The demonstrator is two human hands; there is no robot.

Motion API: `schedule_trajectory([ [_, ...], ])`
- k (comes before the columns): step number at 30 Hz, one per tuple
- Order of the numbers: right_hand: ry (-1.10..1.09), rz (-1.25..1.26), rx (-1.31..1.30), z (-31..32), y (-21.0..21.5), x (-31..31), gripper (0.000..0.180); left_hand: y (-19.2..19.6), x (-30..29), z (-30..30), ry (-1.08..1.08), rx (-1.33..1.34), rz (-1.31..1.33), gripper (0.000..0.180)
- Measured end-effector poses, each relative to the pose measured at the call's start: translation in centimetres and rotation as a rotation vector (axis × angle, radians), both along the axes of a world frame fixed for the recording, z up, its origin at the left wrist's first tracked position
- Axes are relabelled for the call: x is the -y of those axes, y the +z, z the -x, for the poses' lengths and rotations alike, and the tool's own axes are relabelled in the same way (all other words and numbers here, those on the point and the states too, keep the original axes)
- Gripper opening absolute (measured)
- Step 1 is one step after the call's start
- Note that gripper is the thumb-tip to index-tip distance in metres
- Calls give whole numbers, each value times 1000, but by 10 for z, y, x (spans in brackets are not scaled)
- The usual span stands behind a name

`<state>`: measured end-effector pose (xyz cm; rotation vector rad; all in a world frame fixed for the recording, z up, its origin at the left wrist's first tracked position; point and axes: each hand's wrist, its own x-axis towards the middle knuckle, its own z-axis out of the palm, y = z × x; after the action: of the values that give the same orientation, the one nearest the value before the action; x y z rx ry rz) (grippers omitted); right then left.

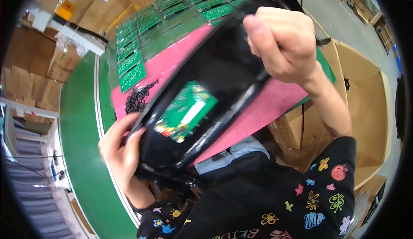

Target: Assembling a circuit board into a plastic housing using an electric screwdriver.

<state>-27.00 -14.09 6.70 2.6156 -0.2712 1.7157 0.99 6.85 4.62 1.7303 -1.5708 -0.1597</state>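
Note:
A long black plastic housing [223,62] is tilted across the middle of the view, slightly blurred. Inside it lies a green circuit board [183,105] with a white strip and several small components. My left hand [122,146] grips the housing by its lower left end, thumb over the rim and fingers at the outer side. Curled into a fist, my right hand [284,43] is in front of the upper right part of the housing. Whatever its fingers close on is hidden. Left of the housing, a heap of small black parts [137,100] lies on the pink mat [172,58].
Rows of green circuit boards [131,76] in clear trays cover the far part of the table. A green belt-like surface [81,123] with white edges runs along the left. At the right stands an open cardboard box [365,110]. More cartons [86,2] are stacked at the far left.

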Motion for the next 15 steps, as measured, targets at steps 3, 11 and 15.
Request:
schedule_trajectory([
  [3,5,121,-82,39,3,2,41,-10,-67,-38,305,-67,271,34],
  [11,-926,-197,-2,287,-49,9,37,-47,-157,-102,493,-981,546,42],
  [15,-1549,-697,-163,415,-138,7,50,-22,-209,-167,511,-1048,362,42],
])
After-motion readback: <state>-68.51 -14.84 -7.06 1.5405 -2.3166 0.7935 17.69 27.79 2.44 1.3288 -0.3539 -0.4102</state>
